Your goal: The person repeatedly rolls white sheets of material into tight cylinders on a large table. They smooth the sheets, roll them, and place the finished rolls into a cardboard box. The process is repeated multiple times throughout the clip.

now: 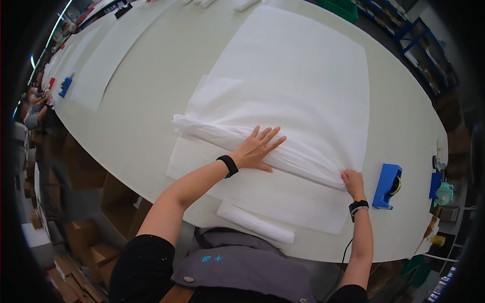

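A large, thin white sheet (308,65) lies spread over the table in front of me, and its near side is gathered into a loose, wrinkled fold (217,132). My left hand (255,149) rests on the middle of this fold, palm down with the fingers spread. At the fold's right end, my right hand (354,183) is closed on the sheet's edge. Under the fold, another flat white layer (303,204) reaches toward me. A narrow white roll (255,222) lies at the table's near edge, apart from both hands.
A blue tape dispenser (385,177) stands right of my right hand. On the pale table (151,91), more white sheets (108,55) and a second blue dispenser (65,87) lie at far left. A green bin (341,7) is at the far edge. Cardboard boxes (83,235) stand below left.
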The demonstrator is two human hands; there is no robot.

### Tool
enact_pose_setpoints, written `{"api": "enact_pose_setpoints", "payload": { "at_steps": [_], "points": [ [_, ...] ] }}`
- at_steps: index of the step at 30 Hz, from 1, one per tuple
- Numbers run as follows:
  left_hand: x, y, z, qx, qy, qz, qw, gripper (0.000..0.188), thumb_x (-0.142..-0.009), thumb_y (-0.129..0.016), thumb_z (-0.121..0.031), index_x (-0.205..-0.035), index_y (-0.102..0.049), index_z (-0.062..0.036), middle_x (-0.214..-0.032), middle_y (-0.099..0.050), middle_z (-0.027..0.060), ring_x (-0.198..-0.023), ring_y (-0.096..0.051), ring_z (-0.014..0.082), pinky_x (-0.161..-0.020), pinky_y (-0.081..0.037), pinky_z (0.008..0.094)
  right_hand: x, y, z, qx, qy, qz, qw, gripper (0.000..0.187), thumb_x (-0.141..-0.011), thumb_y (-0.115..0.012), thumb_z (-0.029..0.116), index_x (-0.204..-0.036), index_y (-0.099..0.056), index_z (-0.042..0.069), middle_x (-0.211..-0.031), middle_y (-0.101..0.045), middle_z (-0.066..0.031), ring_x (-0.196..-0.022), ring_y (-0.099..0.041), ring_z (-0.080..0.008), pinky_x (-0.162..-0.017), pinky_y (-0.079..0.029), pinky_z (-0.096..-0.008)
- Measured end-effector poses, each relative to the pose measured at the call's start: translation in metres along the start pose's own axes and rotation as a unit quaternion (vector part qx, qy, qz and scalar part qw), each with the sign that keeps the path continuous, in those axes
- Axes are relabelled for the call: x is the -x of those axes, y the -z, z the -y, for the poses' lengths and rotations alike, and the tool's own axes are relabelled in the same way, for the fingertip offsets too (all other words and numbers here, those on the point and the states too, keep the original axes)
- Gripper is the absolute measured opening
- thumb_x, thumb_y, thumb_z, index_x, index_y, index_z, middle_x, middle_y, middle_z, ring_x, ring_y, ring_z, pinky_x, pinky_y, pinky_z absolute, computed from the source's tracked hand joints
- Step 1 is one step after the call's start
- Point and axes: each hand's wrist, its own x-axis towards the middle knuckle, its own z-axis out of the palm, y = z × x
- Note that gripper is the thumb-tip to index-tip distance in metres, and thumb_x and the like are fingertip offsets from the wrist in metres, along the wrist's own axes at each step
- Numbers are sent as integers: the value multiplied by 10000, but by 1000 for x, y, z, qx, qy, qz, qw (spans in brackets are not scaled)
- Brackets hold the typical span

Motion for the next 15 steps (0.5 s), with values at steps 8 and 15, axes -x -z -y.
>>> {"api": "enact_pose_setpoints", "payload": {
  "at_steps": [8, 15],
  "points": [
    [-5, -50, -43, -26, 21, -67, 997, 532, -724, -798, -489, -1001, -575, -93, -863, -558, 33, -863, -560, 201, -796, -455, 335, 7, -11, 165, -52, 232, -163, 958, 627, -870, -740, 218, -1433, -479, 124, -1094, -635, -80, -1036, -596, -253, -974, -402, -458],
    [112, -8, 32, -8, 1, -101, 995, 359, -795, -766, -327, -1005, -590, -96, -1055, -603, 55, -1082, -586, 253, -1029, -451, 442, 20, -39, 111, 33, 202, -165, 965, 412, -705, -766, 18, -1075, -629, 136, -1020, -613, -14, -1076, -593, -231, -1072, -374, -495]
  ]
}}
